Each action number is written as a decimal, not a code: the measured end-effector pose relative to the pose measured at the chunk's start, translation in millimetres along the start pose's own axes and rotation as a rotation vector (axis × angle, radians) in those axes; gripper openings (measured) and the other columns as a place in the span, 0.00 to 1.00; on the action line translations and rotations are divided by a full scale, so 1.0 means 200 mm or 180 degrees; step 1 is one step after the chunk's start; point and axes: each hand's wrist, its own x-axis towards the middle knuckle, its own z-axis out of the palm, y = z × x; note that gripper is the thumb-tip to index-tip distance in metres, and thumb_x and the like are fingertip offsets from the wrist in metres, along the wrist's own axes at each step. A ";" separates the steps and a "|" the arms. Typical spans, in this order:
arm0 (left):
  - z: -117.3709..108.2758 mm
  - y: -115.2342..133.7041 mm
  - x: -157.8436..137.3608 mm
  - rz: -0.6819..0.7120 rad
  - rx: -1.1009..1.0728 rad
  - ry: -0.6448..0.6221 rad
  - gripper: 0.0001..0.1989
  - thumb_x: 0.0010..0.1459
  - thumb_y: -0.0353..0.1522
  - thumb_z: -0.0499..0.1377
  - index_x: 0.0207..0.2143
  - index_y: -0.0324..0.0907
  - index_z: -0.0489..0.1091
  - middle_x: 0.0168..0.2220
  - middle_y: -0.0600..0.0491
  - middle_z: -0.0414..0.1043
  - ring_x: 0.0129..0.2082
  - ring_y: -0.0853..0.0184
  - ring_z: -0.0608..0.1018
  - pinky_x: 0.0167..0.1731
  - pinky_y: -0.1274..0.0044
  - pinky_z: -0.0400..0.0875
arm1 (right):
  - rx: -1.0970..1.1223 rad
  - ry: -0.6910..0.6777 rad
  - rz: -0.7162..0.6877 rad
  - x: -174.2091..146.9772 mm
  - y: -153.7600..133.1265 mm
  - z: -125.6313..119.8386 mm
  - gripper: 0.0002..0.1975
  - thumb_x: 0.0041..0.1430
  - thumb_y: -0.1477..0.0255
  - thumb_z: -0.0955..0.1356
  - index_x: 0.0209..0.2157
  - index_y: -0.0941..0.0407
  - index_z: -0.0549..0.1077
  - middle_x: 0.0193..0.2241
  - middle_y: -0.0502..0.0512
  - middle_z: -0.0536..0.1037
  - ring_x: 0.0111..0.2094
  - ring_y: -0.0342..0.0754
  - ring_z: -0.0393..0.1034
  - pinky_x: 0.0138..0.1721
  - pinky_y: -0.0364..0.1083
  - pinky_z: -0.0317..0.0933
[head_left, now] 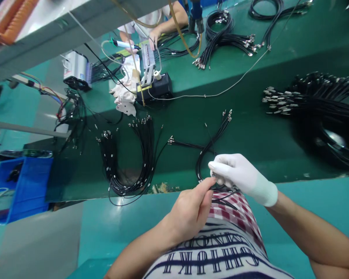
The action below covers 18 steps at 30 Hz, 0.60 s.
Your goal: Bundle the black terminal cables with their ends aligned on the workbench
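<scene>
My right hand, in a white glove, is closed with thumb and fingers on the end of a black cable, where a small metallic tip shows. My bare left hand meets it there, index finger and thumb pinched together at the same cable end; the fingers hide most of it. Just beyond my hands, a small looped bundle of black cables with metal-tipped ends lies at the table's near edge. Some strands hang down over my checked lap. Farther left, a larger U-shaped bundle of black cables overhangs the edge slightly.
A thick coil of black cables lies on the green table at right, more bundles at the back. Opposite, a co-worker's hand is beside a black device. A grey shelf beam crosses upper left; a blue bin stands left.
</scene>
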 end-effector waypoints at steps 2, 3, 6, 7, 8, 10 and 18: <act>0.01 -0.02 0.00 -0.0327 -0.0477 0.0010 0.22 0.63 0.23 0.50 0.58 0.44 0.53 0.27 0.57 0.70 0.22 0.77 0.72 0.27 0.84 0.71 | -0.0066 -0.0060 -0.0260 0.01 0.06 -0.02 0.22 0.66 0.56 0.63 0.29 0.60 0.71 0.21 0.51 0.71 0.19 0.38 0.60 0.19 0.37 0.53; 0.01 -0.02 0.01 -0.0562 -0.0776 0.0076 0.20 0.64 0.24 0.50 0.57 0.45 0.53 0.27 0.58 0.70 0.22 0.77 0.71 0.26 0.85 0.70 | -0.0195 -0.0153 -0.0437 0.01 0.10 -0.03 0.23 0.67 0.55 0.60 0.33 0.60 0.73 0.25 0.53 0.73 0.21 0.40 0.62 0.22 0.38 0.57; 0.00 -0.04 0.05 -0.1313 -0.1645 0.0486 0.14 0.66 0.29 0.50 0.52 0.46 0.51 0.29 0.58 0.71 0.20 0.77 0.72 0.22 0.85 0.69 | -0.0920 -0.0577 -0.0783 -0.02 0.25 -0.05 0.19 0.66 0.58 0.61 0.43 0.58 0.74 0.39 0.56 0.76 0.35 0.46 0.70 0.36 0.44 0.63; -0.01 -0.04 0.07 -0.1493 -0.1864 0.0616 0.12 0.66 0.30 0.51 0.50 0.46 0.51 0.28 0.58 0.71 0.19 0.76 0.73 0.21 0.84 0.69 | -0.1167 -0.0656 -0.0732 -0.04 0.29 -0.06 0.17 0.63 0.60 0.64 0.45 0.58 0.74 0.41 0.56 0.76 0.38 0.48 0.70 0.40 0.45 0.63; -0.02 -0.05 0.10 -0.1616 -0.2039 0.0711 0.12 0.66 0.32 0.51 0.48 0.46 0.50 0.28 0.59 0.71 0.18 0.75 0.73 0.20 0.84 0.69 | -0.1391 -0.0670 -0.0643 -0.06 0.33 -0.06 0.16 0.61 0.62 0.66 0.45 0.57 0.74 0.42 0.55 0.76 0.40 0.49 0.70 0.41 0.45 0.63; -0.03 -0.06 0.15 -0.1714 -0.2313 0.0783 0.12 0.65 0.33 0.53 0.46 0.45 0.50 0.27 0.59 0.71 0.18 0.74 0.73 0.19 0.82 0.69 | -0.1707 -0.0478 -0.0465 -0.10 0.38 -0.07 0.12 0.61 0.66 0.67 0.44 0.56 0.75 0.40 0.53 0.77 0.39 0.49 0.71 0.41 0.45 0.62; 0.35 -0.58 0.34 -0.2296 -0.1077 -0.0299 0.10 0.62 0.35 0.52 0.40 0.38 0.65 0.31 0.54 0.70 0.20 0.76 0.72 0.21 0.83 0.65 | -0.1797 0.1960 0.0166 0.05 0.60 -0.70 0.22 0.67 0.61 0.59 0.53 0.61 0.69 0.41 0.59 0.77 0.25 0.44 0.66 0.29 0.44 0.62</act>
